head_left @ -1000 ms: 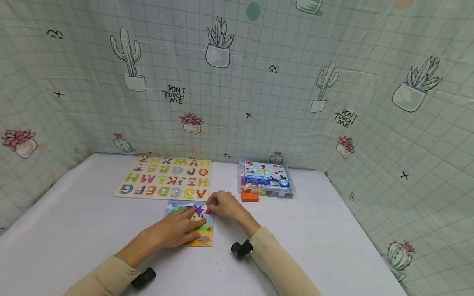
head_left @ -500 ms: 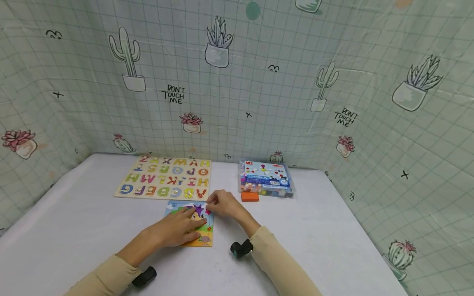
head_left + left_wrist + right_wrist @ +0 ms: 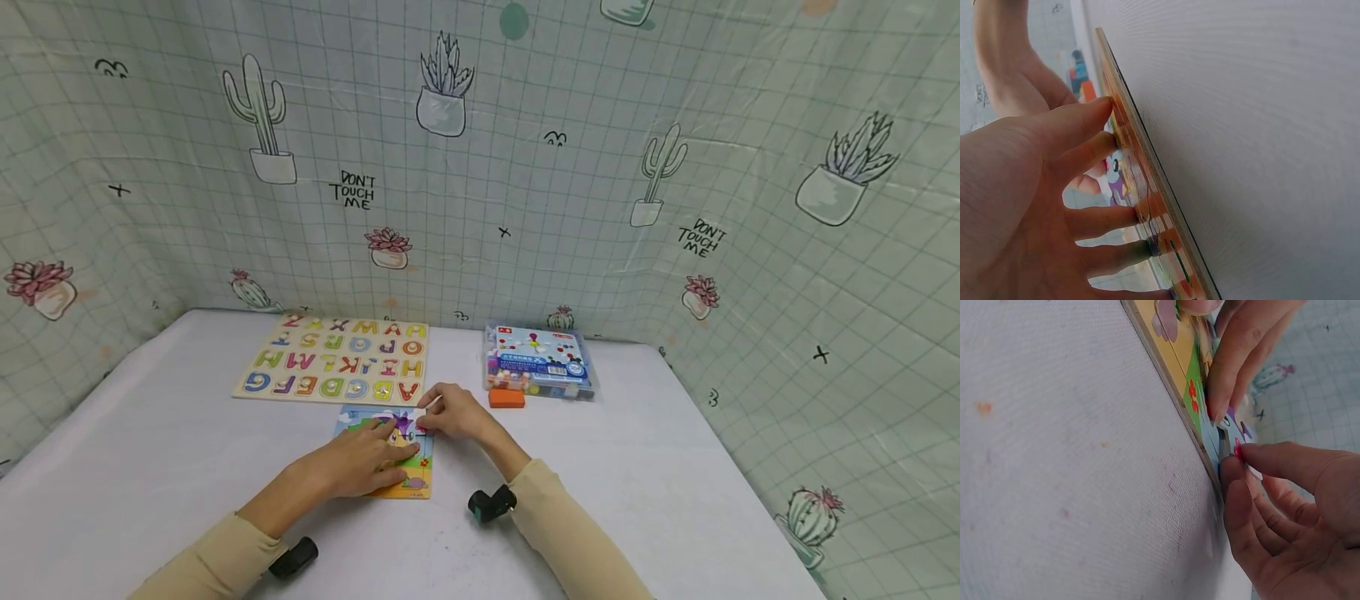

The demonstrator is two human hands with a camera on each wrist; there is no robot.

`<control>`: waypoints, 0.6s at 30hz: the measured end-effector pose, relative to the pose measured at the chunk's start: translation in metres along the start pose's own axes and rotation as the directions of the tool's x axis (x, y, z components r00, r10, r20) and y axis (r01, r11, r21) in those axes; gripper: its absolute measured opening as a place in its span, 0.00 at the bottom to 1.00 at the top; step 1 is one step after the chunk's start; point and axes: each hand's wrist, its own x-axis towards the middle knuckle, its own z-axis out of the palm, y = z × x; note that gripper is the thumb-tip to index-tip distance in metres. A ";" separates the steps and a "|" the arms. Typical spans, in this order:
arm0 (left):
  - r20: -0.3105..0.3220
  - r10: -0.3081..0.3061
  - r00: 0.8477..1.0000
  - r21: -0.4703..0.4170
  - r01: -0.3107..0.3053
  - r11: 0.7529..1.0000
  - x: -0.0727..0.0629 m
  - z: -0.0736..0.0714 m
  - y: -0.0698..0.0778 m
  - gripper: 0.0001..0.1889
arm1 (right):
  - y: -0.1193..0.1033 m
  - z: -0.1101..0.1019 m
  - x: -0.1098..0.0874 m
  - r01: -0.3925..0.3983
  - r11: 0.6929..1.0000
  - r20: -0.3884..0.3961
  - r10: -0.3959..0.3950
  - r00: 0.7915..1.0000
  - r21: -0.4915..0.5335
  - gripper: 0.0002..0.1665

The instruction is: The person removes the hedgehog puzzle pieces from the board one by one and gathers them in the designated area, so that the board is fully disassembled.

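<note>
A colourful picture jigsaw puzzle (image 3: 417, 483) in a thin flat board lies on the white table, showing a purple-haired cartoon face, red flowers and grass. My left hand (image 3: 352, 467) rests spread across it, and its fingertips press on the pieces in the left wrist view. At the upper right corner my right hand (image 3: 454, 413) pinches a puzzle piece (image 3: 1237, 449) with a pink flower between thumb and fingers. That piece stands tilted up from the board, with a dark gap beside it in the right wrist view. My left hand hides the puzzle's left part.
Directly behind the puzzle lies a wooden alphabet board (image 3: 330, 363). A clear plastic box (image 3: 536, 362) with a blue label stands at the back right, an orange block (image 3: 507, 399) in front of it. A patterned curtain (image 3: 480, 183) surrounds the table.
The corner piece has tilted up slightly in my right fingers, and a dark line now shows along its lower edge. My left hand has stayed in place.
</note>
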 end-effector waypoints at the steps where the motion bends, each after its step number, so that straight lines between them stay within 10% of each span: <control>1: 0.000 0.000 1.000 0.000 0.000 1.000 0.000 0.000 0.000 0.22 | 0.000 0.000 0.000 0.002 1.000 0.001 -0.002 1.000 0.005 0.12; 18: 0.004 -0.001 1.000 0.025 0.001 1.000 0.001 0.001 -0.002 0.22 | 0.004 -0.010 -0.005 0.022 0.998 -0.011 -0.022 1.000 0.053 0.13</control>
